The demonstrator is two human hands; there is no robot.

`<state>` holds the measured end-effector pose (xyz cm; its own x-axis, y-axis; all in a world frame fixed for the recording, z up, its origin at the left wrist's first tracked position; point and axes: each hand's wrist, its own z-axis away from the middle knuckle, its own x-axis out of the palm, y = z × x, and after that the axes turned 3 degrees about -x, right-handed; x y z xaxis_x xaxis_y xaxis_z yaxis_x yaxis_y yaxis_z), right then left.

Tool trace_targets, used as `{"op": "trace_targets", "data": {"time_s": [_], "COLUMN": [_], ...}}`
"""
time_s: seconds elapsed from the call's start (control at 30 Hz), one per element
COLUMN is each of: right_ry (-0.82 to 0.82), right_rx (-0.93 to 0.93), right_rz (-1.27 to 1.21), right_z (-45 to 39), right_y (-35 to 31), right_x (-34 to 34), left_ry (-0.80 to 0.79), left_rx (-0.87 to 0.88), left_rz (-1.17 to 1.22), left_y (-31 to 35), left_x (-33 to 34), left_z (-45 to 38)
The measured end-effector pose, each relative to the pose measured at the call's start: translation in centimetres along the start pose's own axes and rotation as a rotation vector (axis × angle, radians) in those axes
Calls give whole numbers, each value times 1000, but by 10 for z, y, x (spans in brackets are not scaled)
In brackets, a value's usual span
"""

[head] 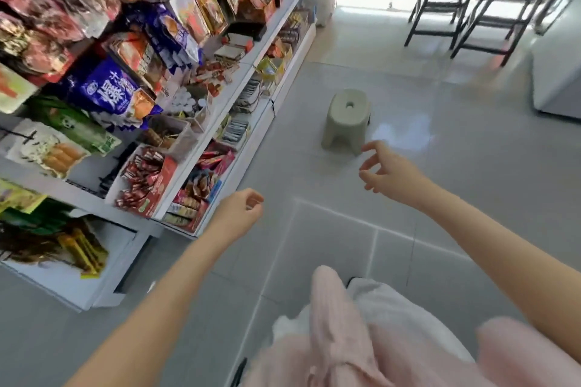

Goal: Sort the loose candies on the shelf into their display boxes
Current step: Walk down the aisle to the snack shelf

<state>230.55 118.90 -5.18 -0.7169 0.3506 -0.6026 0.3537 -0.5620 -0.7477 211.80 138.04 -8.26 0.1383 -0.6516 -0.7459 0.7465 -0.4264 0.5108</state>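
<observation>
Nearby, rounded plastic stool (346, 118), glossy tiles (440, 166).

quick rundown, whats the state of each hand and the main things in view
left hand: loosely curled, holds nothing
right hand: fingers relaxed, empty, over the floor
stool: upright on the floor, unoccupied
red candy box: open, full, on the shelf
</observation>
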Motion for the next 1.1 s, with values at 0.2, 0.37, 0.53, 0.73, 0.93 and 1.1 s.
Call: {"op": "trace_targets", "data": {"time_s": [0.2,0.37,0.53,0.73,0.93,1.1], "right_ry": [-56,-24,-62,-175,-349,-502], "right_rx": [-72,-58,-42,-70,-192,-28], "right_rz": [-7,-35,-111,-30,130,-167], "right_z": [-193,-346,-474,-648,-792,-892], "right_y": [-40,-63,-84,-112,-160,-191], "right_x": [-65,-104,-142,-155,-136,-124], "left_ry": [76,37,23,137,289,123], "left_rx": [-94,-111,-36,-200,-343,-395], "left_rz": [70,117,-64,7,45,40], "left_y": [40,67,116,119,79,64], "left_x": [-70,-127,-190,-236,-282,-302], "left_z": [-151,-296,-410,-519,-593,-693]}}
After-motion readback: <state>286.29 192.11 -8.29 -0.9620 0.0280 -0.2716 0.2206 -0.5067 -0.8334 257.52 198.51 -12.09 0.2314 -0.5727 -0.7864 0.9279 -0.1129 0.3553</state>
